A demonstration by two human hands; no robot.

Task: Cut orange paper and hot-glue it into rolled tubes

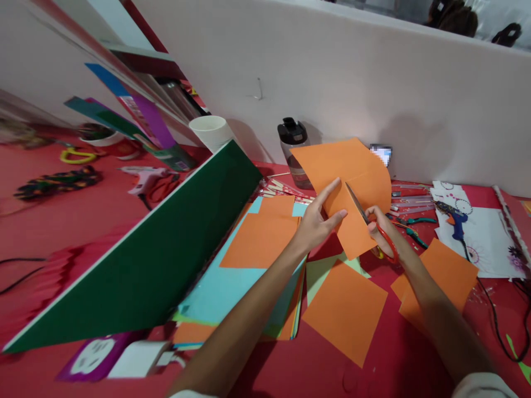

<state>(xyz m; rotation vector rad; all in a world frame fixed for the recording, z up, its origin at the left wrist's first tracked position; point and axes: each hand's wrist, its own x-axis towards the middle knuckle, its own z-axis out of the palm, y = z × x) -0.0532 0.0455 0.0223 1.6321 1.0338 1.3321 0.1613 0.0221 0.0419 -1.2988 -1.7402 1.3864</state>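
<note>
My left fingers (331, 193) clamped on orange paper sheet (367, 188), raised above red tabletop (311, 367); my right fingers (374, 214) closed round red-handled scissors (389, 244). Blades (357, 202) slant up-left across sheet, tip just beside left index fingertip. Sheet lies up-left of right fingers.

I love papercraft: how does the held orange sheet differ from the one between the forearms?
The held sheet is raised; the lying sheet rests flat. The held sheet shows a curved edge, the lying sheet straight ones. Scissors meet the held sheet, not the lying sheet. Both are orange.
</note>
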